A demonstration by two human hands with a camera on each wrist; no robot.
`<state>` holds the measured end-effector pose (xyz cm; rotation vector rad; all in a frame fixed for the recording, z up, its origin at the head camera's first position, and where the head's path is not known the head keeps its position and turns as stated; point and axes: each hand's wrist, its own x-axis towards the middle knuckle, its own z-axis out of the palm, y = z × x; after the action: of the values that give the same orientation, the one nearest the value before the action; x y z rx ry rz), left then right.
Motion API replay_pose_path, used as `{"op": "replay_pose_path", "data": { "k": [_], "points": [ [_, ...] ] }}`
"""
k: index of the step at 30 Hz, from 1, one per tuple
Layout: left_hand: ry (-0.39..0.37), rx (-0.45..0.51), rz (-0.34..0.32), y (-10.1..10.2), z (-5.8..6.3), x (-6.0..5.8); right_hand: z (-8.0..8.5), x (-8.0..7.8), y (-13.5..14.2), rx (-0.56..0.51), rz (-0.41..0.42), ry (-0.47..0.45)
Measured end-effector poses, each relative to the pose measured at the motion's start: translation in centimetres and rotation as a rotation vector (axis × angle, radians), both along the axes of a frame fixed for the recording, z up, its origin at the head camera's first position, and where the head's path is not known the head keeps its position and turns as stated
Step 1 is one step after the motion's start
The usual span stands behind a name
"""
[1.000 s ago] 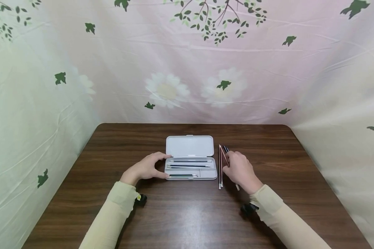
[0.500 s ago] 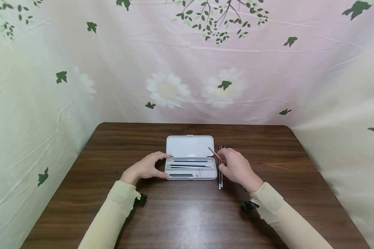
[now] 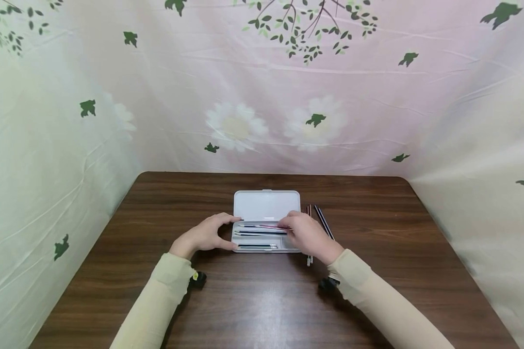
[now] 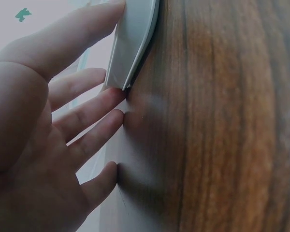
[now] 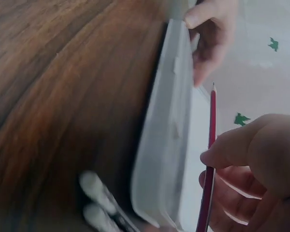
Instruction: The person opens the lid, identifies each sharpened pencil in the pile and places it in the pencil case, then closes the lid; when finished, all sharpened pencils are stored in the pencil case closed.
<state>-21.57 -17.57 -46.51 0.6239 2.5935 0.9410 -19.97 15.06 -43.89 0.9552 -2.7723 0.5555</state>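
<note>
A white pencil case (image 3: 267,250) lies on the table with its lid (image 3: 266,204) tipped back. Several pencils (image 3: 262,233) rest in its compartments. My left hand (image 3: 205,235) holds the case's left end, thumb at the front corner and fingers toward the hinge; the left wrist view has the thumb and fingertips touching its wall. Over the right part of the case, my right hand (image 3: 307,235) pinches a red pencil (image 5: 212,116) between thumb and fingers. In the right wrist view its sharpened tip points toward the case's left end.
Right of the case lie reddish pencils (image 3: 308,261), partly under the right forearm's hand. Farther right is a dark pencil pair (image 3: 324,222), lying aslant. The brown wooden table (image 3: 262,295) ends at a patterned cloth (image 3: 262,97) at the back and sides.
My right hand lifted the red pencil from the group on the right and carried it left over the case. My left hand has stayed at the case's left end.
</note>
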Motion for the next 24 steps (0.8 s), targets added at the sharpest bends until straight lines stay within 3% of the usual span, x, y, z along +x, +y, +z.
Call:
{"op": "replay_pose_path", "data": {
  "k": [12,24],
  "points": [
    [-0.008,-0.004,0.007,0.2,0.1,0.1,-1.5,-1.0,-3.6,0.028,0.028,-0.01],
    [0.002,-0.001,0.009,0.1,0.1,0.1,-2.1,-1.6,-4.7,0.013,0.099,0.004]
  ]
}}
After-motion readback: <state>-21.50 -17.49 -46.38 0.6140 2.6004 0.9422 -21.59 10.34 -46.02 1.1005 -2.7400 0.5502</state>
